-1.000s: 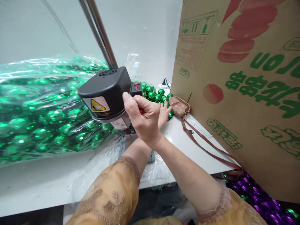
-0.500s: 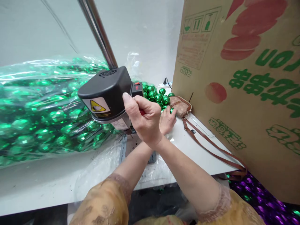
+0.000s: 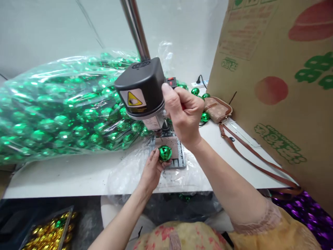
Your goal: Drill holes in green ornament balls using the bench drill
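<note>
On the white bench (image 3: pixel 65 173), left hand (image 3: pixel 152 170) pinches a green ball (image 3: pixel 165 152) — right hand (image 3: pixel 183 114) fisted round the press lever (image 3: pixel 183 106).

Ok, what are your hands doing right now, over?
Left hand holds green faceted ball at drill press base plate. Right hand grips red feed handle. Nothing between ball and spindle.

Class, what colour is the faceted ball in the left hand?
Shiny green ball, seen in the head view.
</note>
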### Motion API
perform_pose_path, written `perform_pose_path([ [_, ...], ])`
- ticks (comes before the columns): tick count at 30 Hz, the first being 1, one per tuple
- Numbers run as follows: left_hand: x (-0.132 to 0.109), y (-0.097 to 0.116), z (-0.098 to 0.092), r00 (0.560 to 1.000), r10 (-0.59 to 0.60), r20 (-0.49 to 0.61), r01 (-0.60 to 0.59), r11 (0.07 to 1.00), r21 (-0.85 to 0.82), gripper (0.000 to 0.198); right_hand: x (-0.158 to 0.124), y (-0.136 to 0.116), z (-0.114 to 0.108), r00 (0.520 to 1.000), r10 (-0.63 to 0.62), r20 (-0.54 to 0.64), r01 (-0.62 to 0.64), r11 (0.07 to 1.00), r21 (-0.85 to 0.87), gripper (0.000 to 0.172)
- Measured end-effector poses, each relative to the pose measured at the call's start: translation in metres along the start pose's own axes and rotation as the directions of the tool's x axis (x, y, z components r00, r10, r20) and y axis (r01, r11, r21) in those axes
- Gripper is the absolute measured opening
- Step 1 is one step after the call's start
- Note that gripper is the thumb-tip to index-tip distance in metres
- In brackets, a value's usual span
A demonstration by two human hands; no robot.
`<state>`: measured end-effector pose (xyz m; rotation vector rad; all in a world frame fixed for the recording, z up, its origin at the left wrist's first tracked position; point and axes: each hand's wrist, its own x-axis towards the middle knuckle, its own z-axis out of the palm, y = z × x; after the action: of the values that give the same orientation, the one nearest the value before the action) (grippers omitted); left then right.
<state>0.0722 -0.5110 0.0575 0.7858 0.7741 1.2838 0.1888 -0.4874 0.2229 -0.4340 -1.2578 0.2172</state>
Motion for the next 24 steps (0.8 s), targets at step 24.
perform_pose_path([
  [24,0.061,0.007,-0.057,0.923,0.357,0.142,-0.365,0.700,0.614,0.057,-0.003,0.007,0.000,0.994,-0.109,-0.006,0.107,0.988,-0.113,0.045],
])
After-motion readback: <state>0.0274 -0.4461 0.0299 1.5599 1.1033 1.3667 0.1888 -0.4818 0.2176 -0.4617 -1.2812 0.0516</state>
